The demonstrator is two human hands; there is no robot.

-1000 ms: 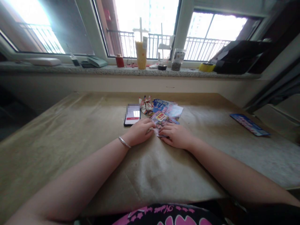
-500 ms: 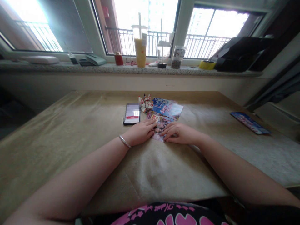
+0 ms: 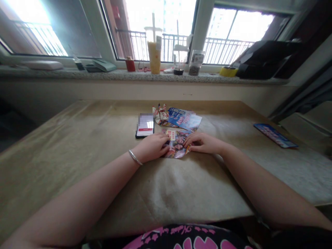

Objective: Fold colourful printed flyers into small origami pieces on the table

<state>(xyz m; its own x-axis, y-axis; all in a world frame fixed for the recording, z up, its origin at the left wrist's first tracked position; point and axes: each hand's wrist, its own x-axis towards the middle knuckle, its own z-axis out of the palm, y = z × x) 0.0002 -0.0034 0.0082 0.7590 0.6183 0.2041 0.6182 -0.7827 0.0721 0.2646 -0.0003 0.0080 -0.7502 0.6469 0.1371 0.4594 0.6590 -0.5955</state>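
A small colourful printed paper lies on the brown paper-covered table. My left hand, a silver bangle on its wrist, presses its fingers on the paper's left edge. My right hand pinches the paper's right edge with curled fingers. Just behind lie a blue leaflet and some folded red-and-white paper pieces. A phone with a lit screen lies beside my left hand.
A blue leaflet lies at the table's right side. The stone windowsill carries a yellow drink cup with a straw, a red jar, a glass jar, yellow tape and a black bag.
My hands have moved apart, uncovering more of the printed paper, which now lies flatter between them. My right hand shifted right and pinches its edge.
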